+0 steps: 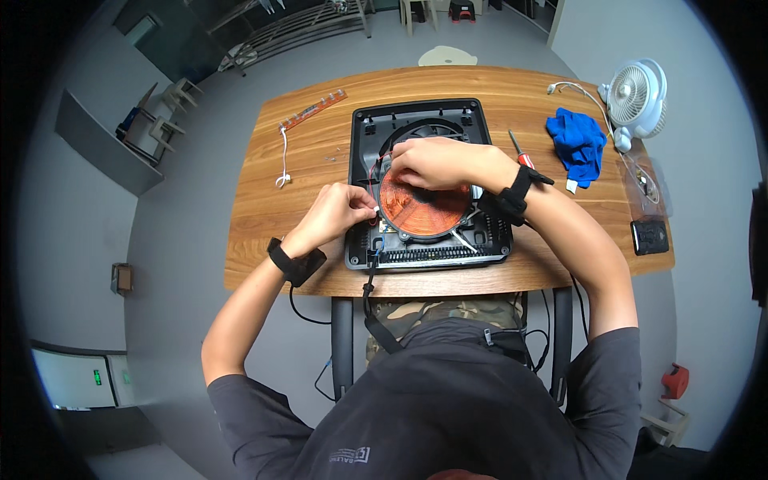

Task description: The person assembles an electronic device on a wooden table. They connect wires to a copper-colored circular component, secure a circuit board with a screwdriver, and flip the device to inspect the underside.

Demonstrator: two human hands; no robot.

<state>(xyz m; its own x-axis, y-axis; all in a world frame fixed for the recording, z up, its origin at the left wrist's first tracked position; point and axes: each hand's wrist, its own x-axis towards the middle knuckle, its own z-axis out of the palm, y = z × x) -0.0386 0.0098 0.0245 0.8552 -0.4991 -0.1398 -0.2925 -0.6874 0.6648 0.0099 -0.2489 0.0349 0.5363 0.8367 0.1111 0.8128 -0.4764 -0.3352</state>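
Observation:
An opened induction cooker lies on the wooden table in front of me, its black casing exposing the parts inside. A round copper coil sits in its middle, and a black fan shows partly behind my right hand. At the coil's left edge, my left hand pinches a small white connector. My right hand reaches over the far part of the coil with its fingers curled together; what they hold, if anything, is hidden. Thin red wires run between the two hands.
Right of the casing lies a red-handled screwdriver, then a blue cloth, a white fan and a black phone-like device. A power strip with a white cord lies at the far left. A black cable hangs over the near edge.

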